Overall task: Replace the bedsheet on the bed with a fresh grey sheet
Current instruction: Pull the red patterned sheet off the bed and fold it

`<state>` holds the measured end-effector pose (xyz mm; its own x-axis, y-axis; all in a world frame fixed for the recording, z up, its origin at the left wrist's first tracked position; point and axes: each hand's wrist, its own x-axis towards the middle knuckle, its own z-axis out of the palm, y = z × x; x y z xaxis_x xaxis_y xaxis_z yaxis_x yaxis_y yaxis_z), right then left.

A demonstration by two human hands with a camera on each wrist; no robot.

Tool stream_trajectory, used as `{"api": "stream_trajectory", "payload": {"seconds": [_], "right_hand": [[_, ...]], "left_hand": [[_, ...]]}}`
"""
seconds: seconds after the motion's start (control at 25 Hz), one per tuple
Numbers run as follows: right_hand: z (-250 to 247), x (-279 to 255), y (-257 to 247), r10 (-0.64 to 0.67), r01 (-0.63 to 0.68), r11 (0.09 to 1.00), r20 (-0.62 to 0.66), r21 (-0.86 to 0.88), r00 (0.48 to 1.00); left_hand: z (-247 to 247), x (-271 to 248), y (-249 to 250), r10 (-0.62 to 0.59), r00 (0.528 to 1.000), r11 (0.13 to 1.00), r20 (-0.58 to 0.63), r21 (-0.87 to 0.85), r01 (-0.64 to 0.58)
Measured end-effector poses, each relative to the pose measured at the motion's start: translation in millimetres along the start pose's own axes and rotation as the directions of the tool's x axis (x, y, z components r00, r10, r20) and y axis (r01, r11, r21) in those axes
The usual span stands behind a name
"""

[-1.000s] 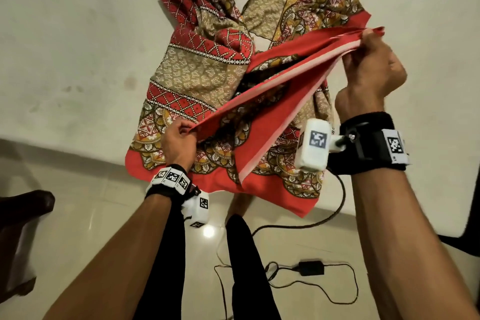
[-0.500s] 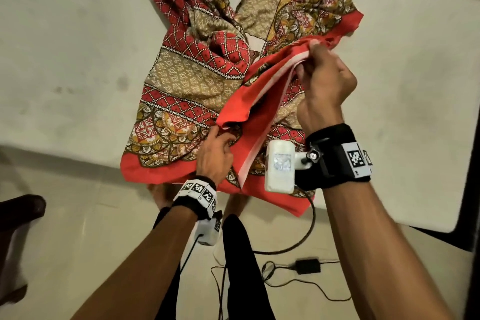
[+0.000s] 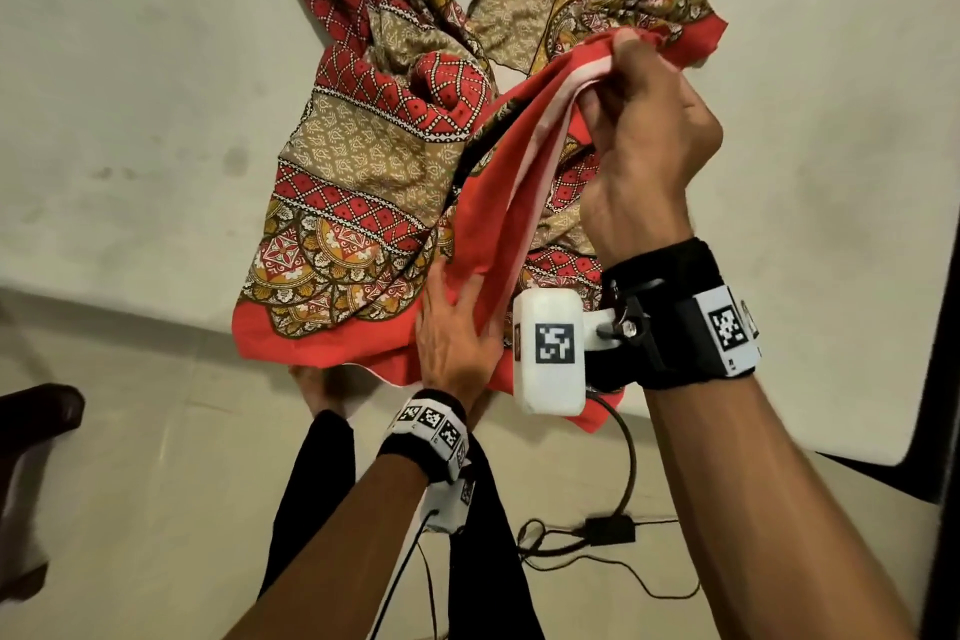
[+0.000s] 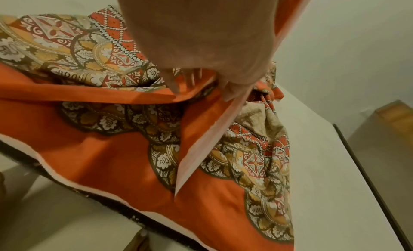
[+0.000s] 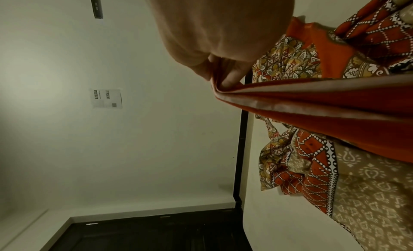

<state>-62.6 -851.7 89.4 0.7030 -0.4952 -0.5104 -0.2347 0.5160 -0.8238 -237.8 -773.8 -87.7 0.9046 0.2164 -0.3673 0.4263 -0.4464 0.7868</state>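
A red, brown and beige patterned bedsheet (image 3: pixel 363 161) lies bunched on the bare white mattress (image 3: pixel 130 94). My right hand (image 3: pixel 639 83) is raised above it and pinches a gathered bundle of the sheet's plain red border, which the right wrist view shows squeezed between thumb and fingers (image 5: pixel 223 78). The red fold runs down from there to my left hand (image 3: pixel 457 296) near the mattress's front edge. The fingers (image 4: pixel 174 85) of that hand lie straight against the fold. No grey sheet is in view.
The sheet's red edge hangs over the mattress front above my black-trousered legs (image 3: pixel 311 483). A black cable and adapter (image 3: pixel 608 528) lie on the tiled floor. Dark furniture (image 3: pixel 31 426) stands at the left and a black bed frame (image 3: pixel 945 379) at the right.
My right hand has come down and left, bunching the red border. My left hand has slid right along the fold, and its pinch has loosened to straight fingers.
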Motion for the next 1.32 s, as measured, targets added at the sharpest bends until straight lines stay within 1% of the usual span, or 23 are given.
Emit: {"api": "stream_trajectory", "payload": {"seconds": [0.08,0.12,0.24,0.32,0.4,0.48,0.52,0.56,0.64,0.72,0.84,0.96,1.08,1.16,1.24,1.32], "right_hand": [[1.7,-3.2,4.6,0.005,-0.005,1.000,0.011,-0.018,1.000],[2.4,-5.1,6.7,0.006,-0.005,1.000,0.021,-0.031,1.000],[5.0,-12.4,9.9,0.006,-0.003,0.998,0.054,-0.055,0.998],[6.7,-15.3,10.8,0.006,-0.001,0.997,0.057,-0.080,0.998],[8.9,-18.1,11.2,0.007,-0.002,0.996,0.064,-0.088,0.998],[9.2,-19.8,12.6,0.006,0.000,0.996,0.068,-0.087,0.998],[8.8,-20.2,13.2,0.003,0.003,0.996,0.067,-0.084,0.998],[8.6,-19.9,13.4,-0.002,0.007,0.997,0.061,-0.079,0.998],[8.0,-16.1,10.8,-0.019,0.021,0.998,0.037,-0.063,0.999],[7.6,-9.0,5.7,-0.040,0.040,0.998,-0.004,-0.039,0.999],[4.5,4.9,3.4,-0.093,0.091,0.995,-0.056,-0.039,0.994],[0.9,12.0,7.3,-0.115,0.108,0.991,-0.084,-0.084,0.990],[-2.0,14.6,10.4,-0.123,0.116,0.991,-0.103,-0.074,0.987],[-2.1,19.8,7.4,-0.132,0.126,0.991,-0.124,-0.053,0.983],[-3.2,28.8,1.9,-0.139,0.136,0.990,-0.158,-0.030,0.978],[-5.6,35.5,-2.5,-0.153,0.149,0.988,-0.164,-0.036,0.975]], "left_hand": [[12.5,12.8,-0.3,0.114,0.989,0.982,-0.092,0.160,-0.099],[18.2,22.1,1.2,0.148,0.980,0.970,-0.136,0.215,-0.116],[23.3,42.5,32.3,0.054,0.968,0.993,-0.247,0.116,-0.026],[24.1,45.9,51.2,0.026,0.953,0.996,-0.303,0.088,0.001],[22.8,48.6,55.1,0.006,0.927,0.996,-0.374,0.082,0.027],[18.8,56.9,46.4,-0.082,0.906,0.993,-0.414,0.044,0.110],[15.7,60.4,37.9,-0.116,0.907,0.988,-0.405,0.047,0.147],[12.7,62.2,28.2,-0.133,0.918,0.983,-0.373,0.066,0.169],[6.9,57.4,8.1,-0.160,0.953,0.972,-0.258,0.127,0.198],[-1.3,42.2,-16.2,-0.214,0.965,0.960,-0.154,0.148,0.237],[-10.1,16.7,-59.6,-0.212,0.972,0.967,-0.102,0.123,0.224],[-14.1,3.9,-74.7,-0.186,0.976,0.970,-0.110,0.136,0.200],[-21.7,7.7,-68.2,-0.166,0.968,0.980,-0.189,0.080,0.184],[-26.4,13.8,-65.4,-0.196,0.954,0.979,-0.226,0.017,0.205],[-30.2,19.7,-68.1,-0.249,0.938,0.968,-0.239,-0.035,0.248],[-32.8,20.9,-73.3,-0.261,0.935,0.965,-0.241,-0.027,0.262]]}}
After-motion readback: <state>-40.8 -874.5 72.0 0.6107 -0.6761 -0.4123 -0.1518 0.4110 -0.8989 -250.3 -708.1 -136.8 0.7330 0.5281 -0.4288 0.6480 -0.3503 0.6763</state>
